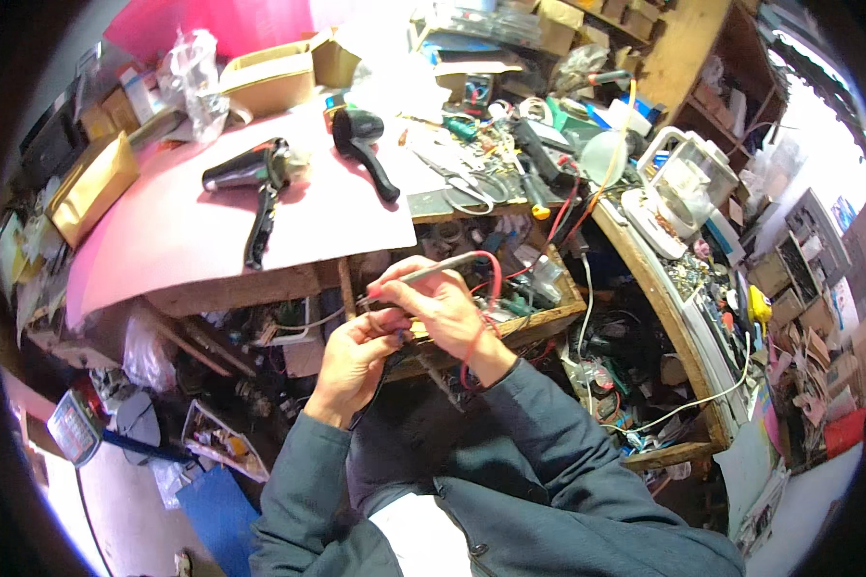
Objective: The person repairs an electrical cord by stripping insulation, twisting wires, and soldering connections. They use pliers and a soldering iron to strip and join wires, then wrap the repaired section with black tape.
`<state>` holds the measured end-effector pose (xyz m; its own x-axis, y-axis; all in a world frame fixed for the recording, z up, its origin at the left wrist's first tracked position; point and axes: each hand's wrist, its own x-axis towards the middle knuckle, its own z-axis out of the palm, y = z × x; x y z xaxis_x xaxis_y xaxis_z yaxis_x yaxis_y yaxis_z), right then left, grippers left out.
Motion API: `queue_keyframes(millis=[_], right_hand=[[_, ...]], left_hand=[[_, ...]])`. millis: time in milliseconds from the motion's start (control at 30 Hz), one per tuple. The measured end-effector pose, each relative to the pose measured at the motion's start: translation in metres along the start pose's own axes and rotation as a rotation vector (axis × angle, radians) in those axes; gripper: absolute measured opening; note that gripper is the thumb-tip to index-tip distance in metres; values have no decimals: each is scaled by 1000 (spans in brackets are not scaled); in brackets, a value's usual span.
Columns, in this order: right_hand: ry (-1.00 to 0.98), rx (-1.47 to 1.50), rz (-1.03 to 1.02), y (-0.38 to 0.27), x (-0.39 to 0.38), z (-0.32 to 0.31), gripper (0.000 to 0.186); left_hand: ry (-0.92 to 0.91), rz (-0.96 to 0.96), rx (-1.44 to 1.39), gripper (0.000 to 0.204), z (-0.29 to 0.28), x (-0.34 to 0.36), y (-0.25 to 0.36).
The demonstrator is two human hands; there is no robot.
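Observation:
My right hand (443, 308) is closed round a pen-shaped test probe (438, 267) with a red lead (496, 279) curving from its back end. Just below its tip, my left hand (356, 361) pinches something small that the fingers mostly hide. A thin grey cord (308, 325) runs toward the fingers from the left. Both hands are close together over my lap, in front of an open drawer (558, 313). Beyond them, a hair dryer (250, 168) and a second black hair dryer (361, 144) lie on a pink sheet (164, 231) on the bench.
Tools, scissors (471, 188) and loose parts crowd the bench's back right. A glass jug (693, 183) stands on the right-hand ledge. The drawer is full of parts, and a white cable (587, 337) hangs beside it. Cardboard boxes (269, 79) stand at the back left.

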<state>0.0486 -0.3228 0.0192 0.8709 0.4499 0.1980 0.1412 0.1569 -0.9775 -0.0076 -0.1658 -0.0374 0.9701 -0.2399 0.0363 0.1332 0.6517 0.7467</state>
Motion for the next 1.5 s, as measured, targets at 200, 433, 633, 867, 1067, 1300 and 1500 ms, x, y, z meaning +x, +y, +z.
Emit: queue_keyframes(millis=[200,433,633,867,1067,1300,1500], right_hand=[[10,125,-35,20,5,3,11],[69,43,-125,14,1,9,9],[100,-19,-136,17,-1,8,11],[95,-81,-15,-11,-32,-28,27],[-167,-600,154,-18,-71,-37,25],[-343,-675,111,-12,-76,-31,28],[-195,-1052,-44,-51,-39,-88,6]], left_hand=[[-8,32,65,35,4,-1,2],[-13,66,54,35,10,-1,2],[-34,47,63,36,9,0,3],[89,-36,18,36,8,-4,5],[48,-17,-7,35,3,-1,1],[71,9,-53,37,1,-1,3],[72,55,-218,37,-16,-7,10]])
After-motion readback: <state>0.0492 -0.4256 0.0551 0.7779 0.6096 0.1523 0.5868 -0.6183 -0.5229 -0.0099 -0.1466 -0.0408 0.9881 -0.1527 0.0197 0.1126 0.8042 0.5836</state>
